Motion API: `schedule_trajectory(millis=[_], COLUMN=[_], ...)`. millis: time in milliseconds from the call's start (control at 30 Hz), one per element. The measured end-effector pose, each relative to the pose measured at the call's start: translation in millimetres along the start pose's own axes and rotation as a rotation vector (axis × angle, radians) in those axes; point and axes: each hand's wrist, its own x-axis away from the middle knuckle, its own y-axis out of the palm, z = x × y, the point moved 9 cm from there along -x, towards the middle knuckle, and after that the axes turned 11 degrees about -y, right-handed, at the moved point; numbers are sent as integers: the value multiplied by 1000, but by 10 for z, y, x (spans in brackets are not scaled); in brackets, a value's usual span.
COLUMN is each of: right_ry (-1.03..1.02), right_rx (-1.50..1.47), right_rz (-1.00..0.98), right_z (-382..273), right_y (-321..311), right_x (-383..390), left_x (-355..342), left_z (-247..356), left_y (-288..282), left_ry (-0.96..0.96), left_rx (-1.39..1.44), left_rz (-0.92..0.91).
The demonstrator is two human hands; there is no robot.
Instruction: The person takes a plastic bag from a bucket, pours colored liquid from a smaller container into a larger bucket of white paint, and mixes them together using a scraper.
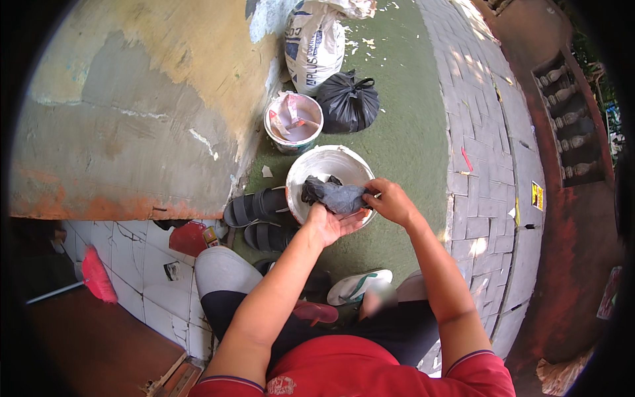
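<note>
A crumpled black plastic bag with grey powder (340, 197) hangs over a white bucket (360, 159). My right hand (395, 204) pinches the bag's right end between thumb and fingers. Palm up at the bucket's near rim, my left hand (331, 225) touches the bag's underside, its fingers stretched out flat toward the right. The bag and my hands hide much of the bucket's inside, whose wall is smeared with white.
Beyond stand a smaller bucket with red-and-white scraps (307, 104), a tied black bag (348, 102) and a white sack (315, 49). Dark sandals (259, 206) lie left of the white bucket, beside a peeling wall (172, 126). Grey paving (477, 165) runs along the right.
</note>
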Motion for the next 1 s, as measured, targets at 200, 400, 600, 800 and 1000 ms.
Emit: schedule_trajectory(millis=[200, 400, 600, 800, 1000], right_ry=[-50, -53, -168, 168, 117], right_rx=[68, 57, -2, -29, -239], right_rz=[159, 185, 253, 74, 372], right_z=[40, 82, 151, 637, 791], right_y=[-153, -202, -254, -68, -36], right_x=[-79, -133, -44, 12, -155], left_x=[592, 1244, 1125, 1199, 1151], left_z=[697, 963, 1089, 1208, 1177], left_y=[-254, 803, 738, 763, 775], left_ry=[140, 1165, 1089, 1122, 1036], left_rx=[-870, -1720, -1629, -1602, -1667], left_rz=[571, 625, 676, 657, 542])
